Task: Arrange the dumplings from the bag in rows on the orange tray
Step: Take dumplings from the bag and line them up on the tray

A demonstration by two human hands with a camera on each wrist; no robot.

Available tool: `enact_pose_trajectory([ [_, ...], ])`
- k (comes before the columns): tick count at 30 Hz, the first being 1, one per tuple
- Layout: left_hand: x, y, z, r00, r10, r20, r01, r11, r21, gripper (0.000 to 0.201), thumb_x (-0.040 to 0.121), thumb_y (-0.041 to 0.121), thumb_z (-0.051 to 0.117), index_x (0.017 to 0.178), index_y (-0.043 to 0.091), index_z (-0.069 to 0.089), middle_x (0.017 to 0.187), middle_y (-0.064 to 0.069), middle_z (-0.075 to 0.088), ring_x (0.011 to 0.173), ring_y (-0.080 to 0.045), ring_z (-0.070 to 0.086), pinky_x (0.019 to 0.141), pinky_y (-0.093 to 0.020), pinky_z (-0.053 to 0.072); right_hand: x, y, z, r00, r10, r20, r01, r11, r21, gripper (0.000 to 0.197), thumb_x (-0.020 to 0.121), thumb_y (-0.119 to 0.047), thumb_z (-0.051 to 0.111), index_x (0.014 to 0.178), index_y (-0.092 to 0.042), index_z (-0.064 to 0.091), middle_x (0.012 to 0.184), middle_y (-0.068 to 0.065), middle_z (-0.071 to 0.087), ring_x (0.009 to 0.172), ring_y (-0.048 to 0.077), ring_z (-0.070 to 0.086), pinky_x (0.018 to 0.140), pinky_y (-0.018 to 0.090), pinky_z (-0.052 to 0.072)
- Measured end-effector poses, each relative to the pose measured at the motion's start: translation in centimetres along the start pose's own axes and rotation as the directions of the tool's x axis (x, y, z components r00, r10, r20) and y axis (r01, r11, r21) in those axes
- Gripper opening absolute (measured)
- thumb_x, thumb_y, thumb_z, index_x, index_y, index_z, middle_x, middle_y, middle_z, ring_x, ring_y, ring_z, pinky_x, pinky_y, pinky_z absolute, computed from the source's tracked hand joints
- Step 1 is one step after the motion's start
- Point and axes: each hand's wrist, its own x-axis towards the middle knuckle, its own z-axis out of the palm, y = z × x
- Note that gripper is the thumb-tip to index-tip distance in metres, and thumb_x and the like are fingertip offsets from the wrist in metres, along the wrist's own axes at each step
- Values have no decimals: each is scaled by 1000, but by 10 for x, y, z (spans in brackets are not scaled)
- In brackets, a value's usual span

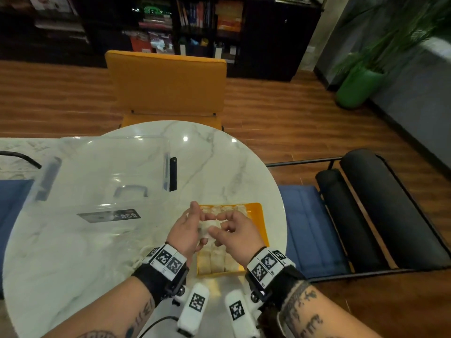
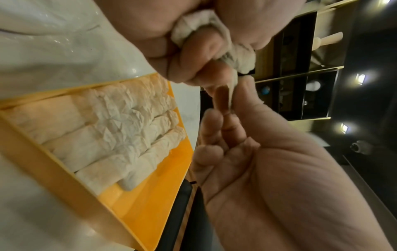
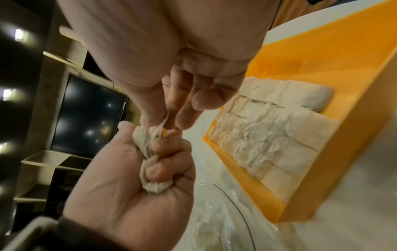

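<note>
Above the orange tray [image 1: 259, 215] [image 2: 150, 203] [image 3: 322, 51] my left hand [image 1: 188, 230] [image 2: 150, 34] [image 3: 120, 169] grips one white dumpling [image 1: 207, 228] [image 2: 193, 22] [image 3: 150, 163] in its curled fingers. My right hand [image 1: 234, 232] [image 2: 247, 152] [image 3: 193, 76] faces it and pinches a thin translucent strip [image 2: 233, 88] [image 3: 164, 122] that hangs off that dumpling. Rows of white dumplings [image 1: 217, 261] [image 2: 111, 129] [image 3: 268, 132] lie packed side by side in the tray. The tray's right side is bare orange.
A crumpled clear plastic bag [image 1: 114, 240] [image 3: 214, 220] lies left of the tray on the round marble table [image 1: 244, 154]. A clear storage box [image 1: 105, 181] stands at the left. An orange chair [image 1: 168, 86] is behind the table, a black chair [image 1: 378, 211] to its right.
</note>
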Motion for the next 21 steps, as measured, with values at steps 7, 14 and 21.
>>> enact_pose_trajectory([
  [7, -10, -5, -15, 974, 111, 199, -146, 975, 170, 10, 92, 30, 67, 86, 22, 69, 55, 3, 53, 42, -14, 41, 39, -20, 33, -5, -10, -15, 992, -119, -52, 116, 991, -70, 8, 90, -13, 70, 92, -19, 65, 82, -1, 68, 64, 4, 64, 55, 11, 45],
  [14, -13, -4, -20, 949, 138, 285, -231, 917, 326, 13, 90, 27, 70, 77, 26, 74, 57, 2, 61, 47, -9, 48, 47, -25, 43, -3, -24, -29, 967, -247, -64, 223, 940, -258, 23, 90, -13, 67, 85, -36, 69, 86, -5, 74, 80, 9, 70, 81, 29, 58],
  [21, -15, -1, -14, 932, 133, 337, -264, 886, 380, 6, 92, 26, 66, 88, 22, 69, 81, 3, 76, 55, -5, 56, 52, -26, 46, -2, -31, -37, 967, -255, 23, 234, 844, -483, 25, 89, -28, 70, 112, -36, 69, 94, -16, 68, 83, 2, 65, 80, 19, 54],
])
